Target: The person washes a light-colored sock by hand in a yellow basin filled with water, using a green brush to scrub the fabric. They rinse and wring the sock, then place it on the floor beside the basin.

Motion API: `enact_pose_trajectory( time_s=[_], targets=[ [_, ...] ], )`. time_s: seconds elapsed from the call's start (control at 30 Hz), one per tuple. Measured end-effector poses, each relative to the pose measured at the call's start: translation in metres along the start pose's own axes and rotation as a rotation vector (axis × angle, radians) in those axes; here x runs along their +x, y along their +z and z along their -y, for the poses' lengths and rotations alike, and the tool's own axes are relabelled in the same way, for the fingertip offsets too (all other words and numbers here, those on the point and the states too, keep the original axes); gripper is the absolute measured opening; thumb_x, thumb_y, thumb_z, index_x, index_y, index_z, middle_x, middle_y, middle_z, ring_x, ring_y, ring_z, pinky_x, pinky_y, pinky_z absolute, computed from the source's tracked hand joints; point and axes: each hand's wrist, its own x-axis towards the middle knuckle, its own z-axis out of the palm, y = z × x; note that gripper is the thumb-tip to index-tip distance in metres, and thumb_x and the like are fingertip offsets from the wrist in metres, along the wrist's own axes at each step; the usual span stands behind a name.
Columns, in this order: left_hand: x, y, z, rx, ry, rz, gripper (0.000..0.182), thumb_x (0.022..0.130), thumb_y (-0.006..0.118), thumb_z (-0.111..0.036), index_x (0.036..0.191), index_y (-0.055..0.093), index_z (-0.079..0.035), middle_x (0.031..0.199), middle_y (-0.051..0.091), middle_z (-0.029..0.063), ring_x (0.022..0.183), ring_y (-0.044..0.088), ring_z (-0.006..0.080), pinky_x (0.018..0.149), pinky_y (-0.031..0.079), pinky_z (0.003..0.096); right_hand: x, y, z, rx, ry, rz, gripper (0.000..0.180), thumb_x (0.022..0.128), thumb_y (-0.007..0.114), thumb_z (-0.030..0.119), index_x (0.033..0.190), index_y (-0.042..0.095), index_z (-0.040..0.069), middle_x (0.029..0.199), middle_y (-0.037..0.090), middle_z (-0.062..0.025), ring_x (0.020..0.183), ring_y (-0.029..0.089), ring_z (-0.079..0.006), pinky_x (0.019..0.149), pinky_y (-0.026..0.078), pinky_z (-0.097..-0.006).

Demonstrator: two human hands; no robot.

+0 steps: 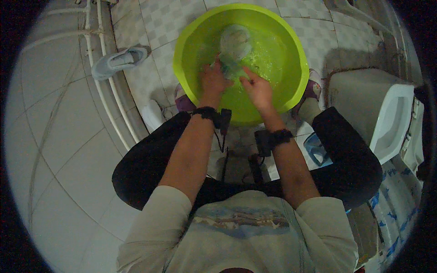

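Observation:
A yellow-green plastic basin (293, 85) with water in it stands on the tiled floor in front of me. Inside the basin, my left hand (214, 80) and my right hand (257, 88) are both on a blurred, translucent greenish thing (232, 67); what it is cannot be told. The fingers of my right hand are at its right end, and my left hand is at its left side. Beyond them a round whitish, translucent thing (235, 41) lies in the water near the basin's far wall.
A pale shoe (119, 63) rests on white pipes (109, 82) along the left wall. Another white shoe (153, 114) is by my left knee. At the right are a grey container (355, 88), a white plastic piece (392, 119) and a blue container (315, 150).

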Motion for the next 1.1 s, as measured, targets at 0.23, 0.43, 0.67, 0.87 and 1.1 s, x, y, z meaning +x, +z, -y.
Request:
enact_pose_trajectory(
  time_s=[0.23,0.43,0.67,0.87,1.1],
  targets=[
    [-0.026,0.008,0.001,-0.095,-0.035,-0.151,0.111,0.056,0.088,-0.032,0.144,0.023,-0.013,0.127,0.04,0.0273,0.115,0.045,0.0414,0.099,0.039,0.05,0.089,-0.043,0.026,-0.116,0.075,-0.163,0.047,0.089,0.053,0.042,0.127,0.057,0.013,0.1,0.067,-0.0199,0.09,0.064,-0.0376,0.079,0.051,-0.0471],
    [-0.008,0.048,0.024,-0.246,-0.042,-0.261,0.107,0.055,0.089,-0.031,0.138,0.027,-0.002,0.131,0.034,0.0291,0.118,0.039,0.044,0.103,0.035,0.0478,0.014,-0.011,0.002,-0.105,-0.326,0.232,0.054,0.085,0.061,0.05,0.131,0.055,0.024,0.095,0.069,-0.0144,0.082,0.066,-0.0274,0.076,0.051,-0.036],
    [-0.011,0.03,0.021,0.125,0.115,-0.21,0.106,0.064,0.082,-0.037,0.143,0.021,-0.001,0.141,0.029,0.0298,0.129,0.03,0.0464,0.106,0.028,0.0552,0.013,-0.028,-0.019,-0.034,0.096,-0.105,0.055,0.085,0.061,0.045,0.131,0.054,0.017,0.092,0.068,-0.0169,0.088,0.065,-0.0331,0.078,0.05,-0.0408],
    [-0.015,0.018,-0.034,0.343,0.053,-0.321,0.098,0.074,0.072,-0.046,0.15,0.016,-0.02,0.145,0.029,0.0276,0.13,0.032,0.0467,0.1,0.029,0.0664,0.003,-0.017,-0.061,-0.146,0.049,-0.221,0.047,0.084,0.057,0.033,0.123,0.057,0.006,0.095,0.067,-0.0202,0.088,0.064,-0.0392,0.082,0.05,-0.0448],
    [0.048,-0.022,0.018,-0.332,0.159,0.174,0.097,0.077,0.072,-0.047,0.15,0.017,-0.015,0.14,0.041,0.0202,0.123,0.047,0.0359,0.099,0.038,0.0545,0.035,-0.016,-0.034,-0.318,-0.116,-0.113,0.055,0.075,0.062,0.006,0.128,0.049,0.004,0.123,0.051,-0.0301,0.115,0.05,-0.0422,0.099,0.04,-0.0467]
  ],
)
